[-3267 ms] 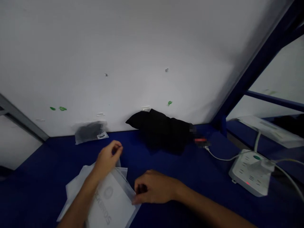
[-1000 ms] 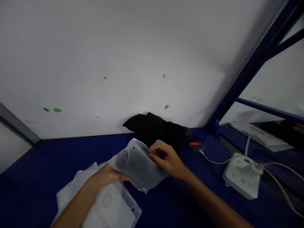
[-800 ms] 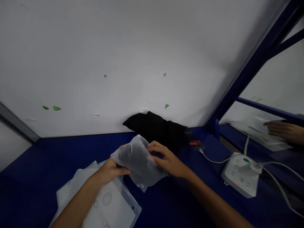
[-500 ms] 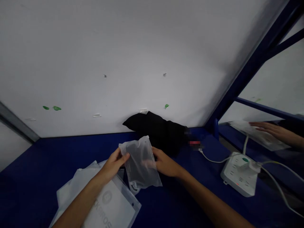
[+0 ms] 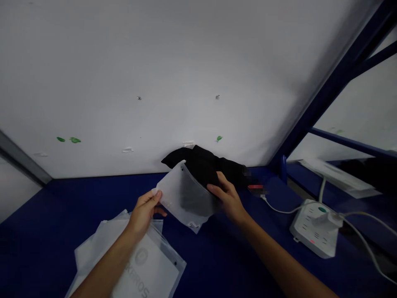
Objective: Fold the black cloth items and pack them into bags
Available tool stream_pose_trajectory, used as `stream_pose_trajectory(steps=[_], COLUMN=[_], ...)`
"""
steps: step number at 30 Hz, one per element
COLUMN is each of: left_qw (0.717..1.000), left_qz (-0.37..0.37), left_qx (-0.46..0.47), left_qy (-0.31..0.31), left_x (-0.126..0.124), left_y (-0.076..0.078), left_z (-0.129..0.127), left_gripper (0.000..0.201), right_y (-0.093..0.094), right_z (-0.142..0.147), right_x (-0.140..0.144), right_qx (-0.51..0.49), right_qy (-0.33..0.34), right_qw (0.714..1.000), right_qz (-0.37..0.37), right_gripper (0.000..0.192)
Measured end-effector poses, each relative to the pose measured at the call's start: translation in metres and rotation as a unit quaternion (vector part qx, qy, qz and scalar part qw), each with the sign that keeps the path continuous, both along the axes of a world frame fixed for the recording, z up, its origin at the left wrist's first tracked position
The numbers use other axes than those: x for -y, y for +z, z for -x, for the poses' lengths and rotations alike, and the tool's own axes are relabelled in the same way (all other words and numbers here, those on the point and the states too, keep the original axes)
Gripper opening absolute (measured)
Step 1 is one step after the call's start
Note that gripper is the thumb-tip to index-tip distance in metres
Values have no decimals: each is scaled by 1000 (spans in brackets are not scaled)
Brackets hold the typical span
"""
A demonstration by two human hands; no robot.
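Observation:
A frosted zip bag [image 5: 167,186] is held tilted above the blue table, its zip edge facing up and right. My left hand [image 5: 145,211] pinches the bag's left edge between thumb and fingers. At the mouth of the bag, my right hand [image 5: 229,198] is closed on a piece of black cloth [image 5: 201,170]. A dark shape shows through the bag's film below the zip, and part of the black cloth is outside. My right fingertips are partly hidden. Several flat frosted zip bags [image 5: 155,260] with grey lettering lie stacked under my left forearm.
A heap of black cloth [image 5: 231,170] lies against the white wall [image 5: 173,82]. To the right, a white power strip [image 5: 316,231] with cables sits on the blue table [image 5: 217,265]. Beyond the blue frame [image 5: 328,95] are more flat bags [image 5: 338,178].
The bag has turned and risen slightly, with black cloth now at its mouth. My right hand has moved from behind the bag to its upper right edge. Another person's hand has left the right side.

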State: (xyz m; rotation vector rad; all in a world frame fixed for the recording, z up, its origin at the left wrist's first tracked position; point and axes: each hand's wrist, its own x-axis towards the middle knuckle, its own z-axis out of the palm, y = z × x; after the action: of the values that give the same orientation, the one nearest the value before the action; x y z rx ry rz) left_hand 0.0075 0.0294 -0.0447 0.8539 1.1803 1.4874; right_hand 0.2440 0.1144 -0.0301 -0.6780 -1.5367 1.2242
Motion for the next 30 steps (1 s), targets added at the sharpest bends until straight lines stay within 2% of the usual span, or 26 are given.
stream_pose_trajectory(steps=[2,4,6,7,10,12,13,14,16,18,20,22,25,28,30], left_qw=[1000,1000,1000,1000,996,990,988,988,989,991,993,994,995,996,997], left_qz=[-3,-12,-23,-22,9,14,9,3,4,14,23,33,48,64,67], left_qx=[1,2,-1,-9,-74,-114,-122,-121,-108,-93,-80,-69,-59,-38,-6], left_qy=[-13,-17,-6,-6,-53,-85,-92,-96,-101,-95,-81,-72,-65,-58,-43], left_x=[1,3,4,5,7,7,6,6,5,4,4,4,5,6,8], left_y=[0,1,1,1,-1,-3,-4,-5,-7,-9,-11,-12,-13,-11,-7], left_z=[-1,1,7,11,19,20,19,17,14,12,12,13,14,13,12], left_gripper=[41,41,39,38,35,35,35,35,35,36,38,38,39,43,44], right_y=[-2,0,5,8,9,4,1,-2,-6,-7,-6,-4,3,11,16], right_z=[3,1,-4,-8,-14,-14,-12,-11,-10,-10,-13,-15,-18,-25,-33], right_x=[1,-1,-8,-13,-23,-21,-19,-15,-7,-3,-4,-7,-12,-15,-17], right_qx=[-87,-192,-276,-285,-198,-53,37,127,271,340,360,362,350,306,258], right_qy=[-11,-49,-97,-103,-82,-31,7,51,134,188,204,199,204,214,213], right_qw=[994,973,950,948,975,997,999,990,953,921,910,909,912,925,940], right_qz=[68,117,114,98,62,48,32,10,-28,-36,-39,-49,-58,-71,-69], right_gripper=[16,16,18,19,16,20,24,29,42,57,65,64,51,25,22])
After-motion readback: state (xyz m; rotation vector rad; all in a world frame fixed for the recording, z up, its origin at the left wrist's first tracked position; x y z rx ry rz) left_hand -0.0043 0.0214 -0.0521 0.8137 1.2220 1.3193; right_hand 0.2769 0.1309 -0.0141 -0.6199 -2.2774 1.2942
